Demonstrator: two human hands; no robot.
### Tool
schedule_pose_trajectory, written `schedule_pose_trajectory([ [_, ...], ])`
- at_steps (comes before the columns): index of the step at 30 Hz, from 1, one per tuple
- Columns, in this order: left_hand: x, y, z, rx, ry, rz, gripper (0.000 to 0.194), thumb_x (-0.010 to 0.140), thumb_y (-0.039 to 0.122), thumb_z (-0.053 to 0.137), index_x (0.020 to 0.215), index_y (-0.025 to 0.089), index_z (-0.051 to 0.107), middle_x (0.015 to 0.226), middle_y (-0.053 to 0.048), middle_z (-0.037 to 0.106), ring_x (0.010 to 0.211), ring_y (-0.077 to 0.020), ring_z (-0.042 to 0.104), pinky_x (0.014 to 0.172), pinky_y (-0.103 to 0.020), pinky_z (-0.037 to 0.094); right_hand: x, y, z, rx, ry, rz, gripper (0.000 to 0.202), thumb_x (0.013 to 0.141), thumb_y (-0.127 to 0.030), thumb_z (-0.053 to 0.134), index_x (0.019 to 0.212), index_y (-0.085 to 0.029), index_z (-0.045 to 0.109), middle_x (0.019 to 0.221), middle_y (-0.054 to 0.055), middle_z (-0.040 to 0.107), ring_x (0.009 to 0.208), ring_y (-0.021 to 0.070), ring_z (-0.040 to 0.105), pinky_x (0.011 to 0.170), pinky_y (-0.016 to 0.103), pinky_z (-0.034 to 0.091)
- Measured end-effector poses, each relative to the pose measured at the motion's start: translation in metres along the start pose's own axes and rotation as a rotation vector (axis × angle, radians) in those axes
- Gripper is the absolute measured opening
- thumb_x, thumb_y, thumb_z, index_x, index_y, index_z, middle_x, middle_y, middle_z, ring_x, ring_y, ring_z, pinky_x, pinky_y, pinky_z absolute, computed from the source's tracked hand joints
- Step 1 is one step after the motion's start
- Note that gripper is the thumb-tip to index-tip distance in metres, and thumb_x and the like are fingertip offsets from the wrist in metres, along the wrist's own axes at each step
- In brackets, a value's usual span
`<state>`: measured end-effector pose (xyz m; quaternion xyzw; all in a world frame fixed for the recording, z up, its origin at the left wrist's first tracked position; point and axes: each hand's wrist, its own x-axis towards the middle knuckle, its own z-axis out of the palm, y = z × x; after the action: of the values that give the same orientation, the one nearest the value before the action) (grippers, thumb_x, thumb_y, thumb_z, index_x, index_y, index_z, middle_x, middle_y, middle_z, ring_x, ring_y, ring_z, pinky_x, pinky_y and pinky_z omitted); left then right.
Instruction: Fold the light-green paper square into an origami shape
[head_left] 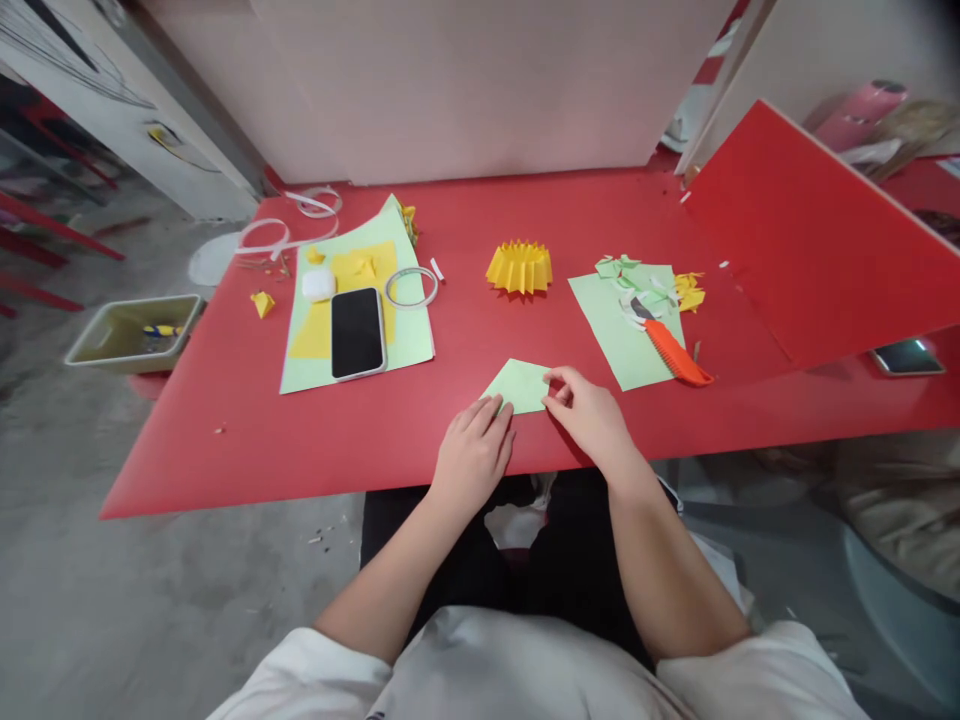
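A small piece of light green paper point(523, 382), folded to a pointed shape, lies near the front edge of the red table. My left hand point(474, 450) rests on its lower left side with the fingers stretched out flat. At its right corner, the thumb and fingers of my right hand point(592, 412) pinch the edge. Beyond both hands stands a yellow pleated paper piece point(520, 268). To the right, an orange-handled utility knife point(675, 353) lies on a light green sheet point(613, 335), beside several green paper scraps point(652, 285).
Left on the red table point(225, 420), a phone point(357, 335), a white case point(319, 284) and a roll of tape point(389, 292) lie on green and yellow sheets. White strips point(262, 232) curl behind them. A red board point(817, 240) leans at right. A bin point(94, 345) stands beyond the left edge.
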<state>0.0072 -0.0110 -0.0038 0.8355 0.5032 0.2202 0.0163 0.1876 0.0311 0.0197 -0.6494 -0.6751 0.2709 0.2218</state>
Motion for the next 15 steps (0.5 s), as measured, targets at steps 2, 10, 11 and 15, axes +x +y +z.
schedule_pose_trajectory([
  [2,0.0,-0.002,0.0,-0.035,0.003,-0.006,0.029,0.089,0.021,0.046,0.115,0.012,0.057,0.116,-0.012,0.062,0.106,-0.025,0.057,0.091,-0.04,0.046,-0.01,0.001,-0.001,-0.024,0.092,-0.143,0.019,0.081,-0.026,0.057,0.1,-0.024,0.06,0.079,0.001,0.063,0.077,0.0175,0.058,0.068,0.03,0.045],
  [10,0.002,-0.013,-0.001,-0.119,0.071,0.013,0.02,0.088,0.015,0.046,0.099,0.015,0.063,0.102,-0.009,0.068,0.091,-0.0198,0.062,0.084,-0.034,0.05,-0.005,0.002,0.005,-0.107,-0.142,-0.625,0.021,0.089,-0.029,0.049,0.095,-0.018,0.065,0.092,0.007,0.065,0.089,0.0176,0.057,0.078,0.031,0.046],
  [11,0.002,-0.013,-0.002,-0.128,0.077,0.001,0.019,0.088,0.016,0.047,0.096,0.015,0.064,0.099,-0.009,0.069,0.089,-0.0194,0.062,0.083,-0.034,0.05,-0.003,0.003,0.005,-0.112,-0.156,-0.627,0.021,0.089,-0.028,0.048,0.095,-0.018,0.065,0.092,0.007,0.066,0.088,0.0173,0.057,0.077,0.031,0.046],
  [15,0.001,-0.015,-0.006,-0.14,0.087,-0.05,0.016,0.087,0.02,0.051,0.095,0.016,0.064,0.091,-0.008,0.067,0.083,-0.0183,0.059,0.078,-0.033,0.05,0.002,0.003,0.002,-0.135,-0.165,-0.641,0.02,0.089,-0.025,0.048,0.091,-0.018,0.066,0.087,0.007,0.067,0.083,0.0168,0.057,0.072,0.03,0.045],
])
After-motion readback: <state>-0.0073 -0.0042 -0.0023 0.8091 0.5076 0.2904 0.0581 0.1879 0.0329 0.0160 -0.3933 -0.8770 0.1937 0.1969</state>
